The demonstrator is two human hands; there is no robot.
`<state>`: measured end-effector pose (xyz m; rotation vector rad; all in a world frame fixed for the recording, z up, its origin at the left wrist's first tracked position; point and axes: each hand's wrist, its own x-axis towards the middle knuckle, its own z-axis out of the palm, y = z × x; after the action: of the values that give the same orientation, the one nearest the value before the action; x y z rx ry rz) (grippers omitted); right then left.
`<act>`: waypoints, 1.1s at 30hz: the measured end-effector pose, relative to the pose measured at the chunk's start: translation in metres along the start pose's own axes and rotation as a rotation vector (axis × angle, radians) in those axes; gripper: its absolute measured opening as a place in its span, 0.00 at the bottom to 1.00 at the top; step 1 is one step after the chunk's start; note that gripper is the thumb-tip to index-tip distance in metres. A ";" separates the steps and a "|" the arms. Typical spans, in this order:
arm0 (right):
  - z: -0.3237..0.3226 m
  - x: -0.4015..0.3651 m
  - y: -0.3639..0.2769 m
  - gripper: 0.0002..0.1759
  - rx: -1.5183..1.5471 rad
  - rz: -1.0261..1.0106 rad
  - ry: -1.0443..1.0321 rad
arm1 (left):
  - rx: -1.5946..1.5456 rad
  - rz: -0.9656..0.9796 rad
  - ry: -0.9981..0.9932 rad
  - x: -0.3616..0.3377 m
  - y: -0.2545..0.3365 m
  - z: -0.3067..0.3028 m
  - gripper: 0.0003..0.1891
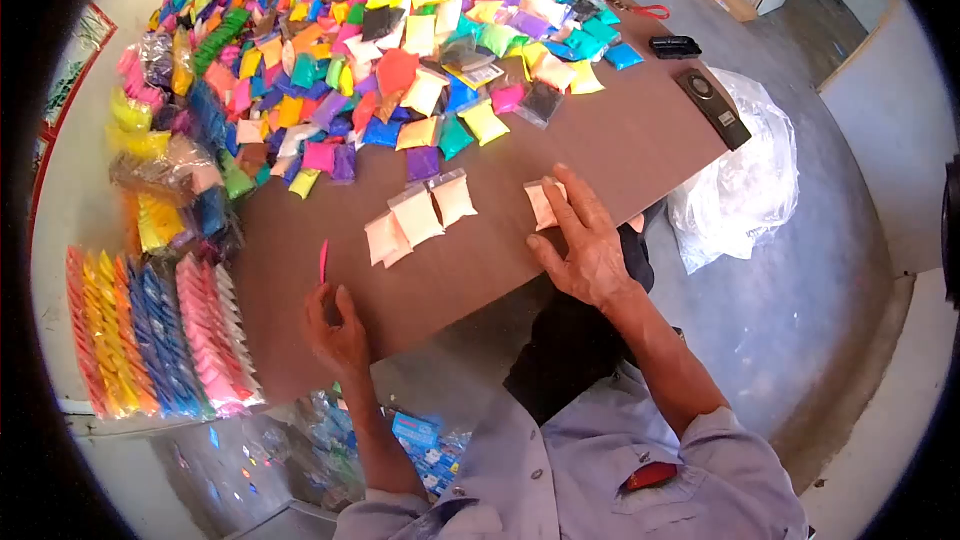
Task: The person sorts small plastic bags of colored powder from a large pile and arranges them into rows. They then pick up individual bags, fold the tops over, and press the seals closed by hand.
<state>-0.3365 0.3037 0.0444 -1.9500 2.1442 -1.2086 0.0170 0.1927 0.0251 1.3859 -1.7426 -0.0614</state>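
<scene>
the right hand [585,240] lies open and flat on the table, fingers spread a little, fingertips pressing on a pale peach packet [541,204] near the table's near edge; nothing is gripped, the packet is only pinned under the fingers; the left hand [338,332] is curled narrow at the near edge, pinching the lower end of a thin pink stick [323,261] that stands almost upright above the fingers; what the stick is cannot be told.

between the two hands, just beyond them, three cream packets [416,219] lie side by side, touching; past them a heap of coloured packets [400,50] covers the far half of the brown table [620,150]; by the left edge, rows of stacked packets [150,330] stand in orange, yellow, blue and pink bands.

a flat black device [712,108] sits at the right edge, with a clear plastic bag [745,180] on the grey floor just below it; the bare strip of table runs around and beyond the right hand, well apart from the heap.
</scene>
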 end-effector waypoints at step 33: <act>0.001 -0.006 0.010 0.33 -0.045 -0.060 0.014 | 0.050 -0.058 -0.087 0.008 0.000 0.000 0.10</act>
<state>-0.3431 0.3076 0.0354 -2.0438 2.1531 -1.1961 0.0172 0.1860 0.0298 1.4902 -1.7858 -0.1125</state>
